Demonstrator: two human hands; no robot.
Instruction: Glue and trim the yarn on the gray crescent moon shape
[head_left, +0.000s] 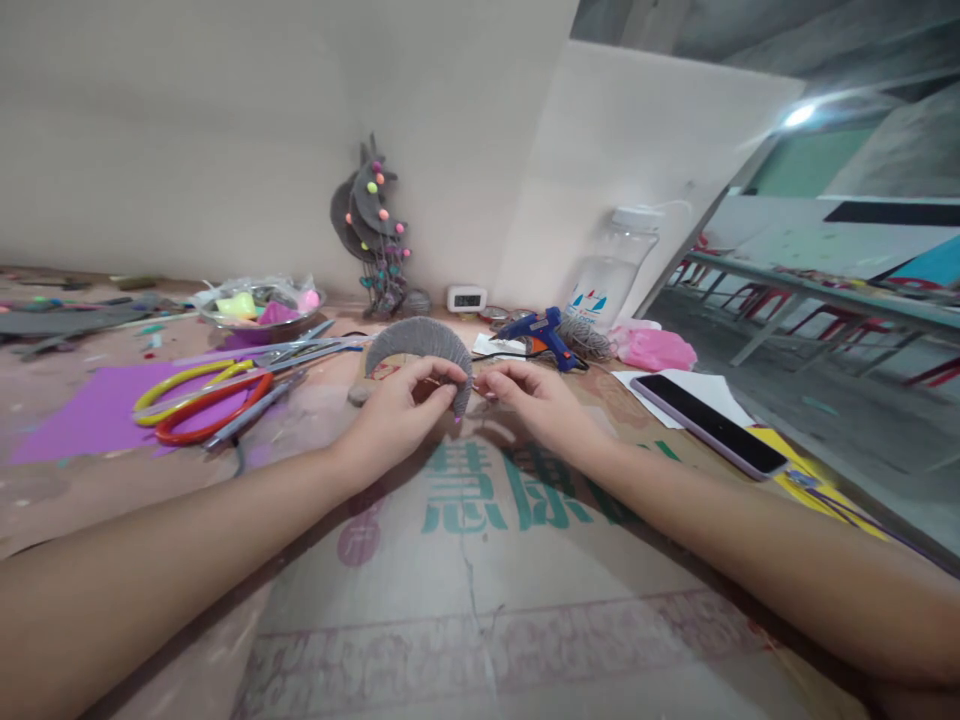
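A crescent shape wrapped in grey yarn [421,338] stands over the cardboard, its curve arching upward. My left hand [409,410] is closed on its right end, thumb and fingers pinching near the narrow tip. A tiny pink bit shows at that tip. Just to the right, my right hand [536,400] is closed in a pinch close to the crescent's edge. What lies between its fingertips is too small to make out. Behind the hands rests a blue glue gun [544,335], with a ball of grey yarn [586,335] beside it.
Scissors with yellow and red handles [214,432] lie left on purple sheet [82,405]. Behind are a plastic-covered bowl [259,310], decorated grey moon hanging [371,220], small clock [466,298] and bottle [611,265]. A phone [709,422] lies right, near the table edge. Printed cardboard [420,600] covers the front.
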